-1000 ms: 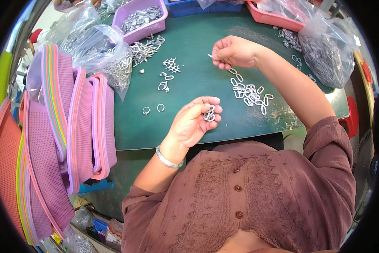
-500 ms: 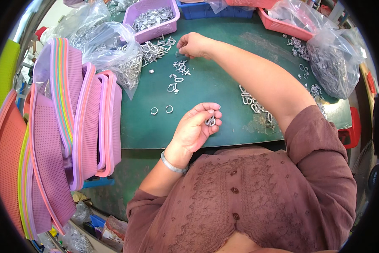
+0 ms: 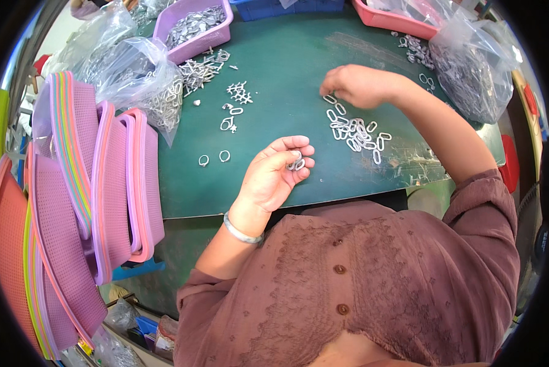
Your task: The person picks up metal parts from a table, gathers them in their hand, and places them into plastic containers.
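Left hand [image 3: 274, 171]: half curled, pinching silver oval metal links [image 3: 299, 164]
Right hand [image 3: 355, 85]: curled downward, its hold I cannot tell
Loose silver oval links [image 3: 355, 129]: on green table [image 3: 280, 67], nearer the body than right hand

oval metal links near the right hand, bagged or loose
Loose: the oval links lie uncovered, scattered and partly overlapping, directly on the green tabletop.

Bagged metal parts [image 3: 473, 82] and stacked baskets [image 3: 112, 189] indicate a workshop.
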The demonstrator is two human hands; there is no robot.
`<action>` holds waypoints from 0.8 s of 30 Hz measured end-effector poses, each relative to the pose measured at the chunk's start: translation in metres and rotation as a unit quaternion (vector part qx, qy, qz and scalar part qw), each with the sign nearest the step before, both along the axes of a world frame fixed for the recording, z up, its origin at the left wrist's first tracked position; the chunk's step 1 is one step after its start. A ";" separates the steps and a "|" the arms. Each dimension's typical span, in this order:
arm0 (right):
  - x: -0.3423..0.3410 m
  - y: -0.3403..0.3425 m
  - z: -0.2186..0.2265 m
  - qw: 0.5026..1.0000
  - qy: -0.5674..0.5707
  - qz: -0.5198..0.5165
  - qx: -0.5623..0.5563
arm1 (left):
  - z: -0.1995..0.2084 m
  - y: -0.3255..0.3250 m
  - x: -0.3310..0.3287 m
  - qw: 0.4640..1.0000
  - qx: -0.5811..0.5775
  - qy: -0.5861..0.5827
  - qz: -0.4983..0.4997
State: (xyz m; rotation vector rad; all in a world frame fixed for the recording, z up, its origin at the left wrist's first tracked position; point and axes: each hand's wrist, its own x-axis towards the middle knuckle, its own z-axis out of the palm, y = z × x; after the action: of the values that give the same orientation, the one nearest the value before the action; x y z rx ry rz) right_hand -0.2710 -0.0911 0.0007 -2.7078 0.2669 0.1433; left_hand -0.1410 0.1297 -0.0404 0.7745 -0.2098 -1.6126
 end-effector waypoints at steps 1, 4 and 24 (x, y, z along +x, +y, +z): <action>-0.009 0.004 -0.002 0.999 -0.001 0.029 -0.019 | 0.001 -0.001 -0.002 1.000 -0.002 -0.003 0.002; -0.025 0.009 -0.012 0.995 -0.068 0.059 -0.032 | -0.003 -0.003 -0.006 1.000 -0.013 -0.010 0.002; -0.048 0.021 -0.007 0.998 0.020 0.053 -0.004 | -0.001 -0.010 -0.023 0.999 -0.007 -0.017 0.026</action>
State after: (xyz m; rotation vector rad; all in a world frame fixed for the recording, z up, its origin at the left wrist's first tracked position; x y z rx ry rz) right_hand -0.3190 -0.0705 -0.0066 -2.7297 0.1362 0.2264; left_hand -0.1641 0.1202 -0.0418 0.7908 -0.2239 -1.5480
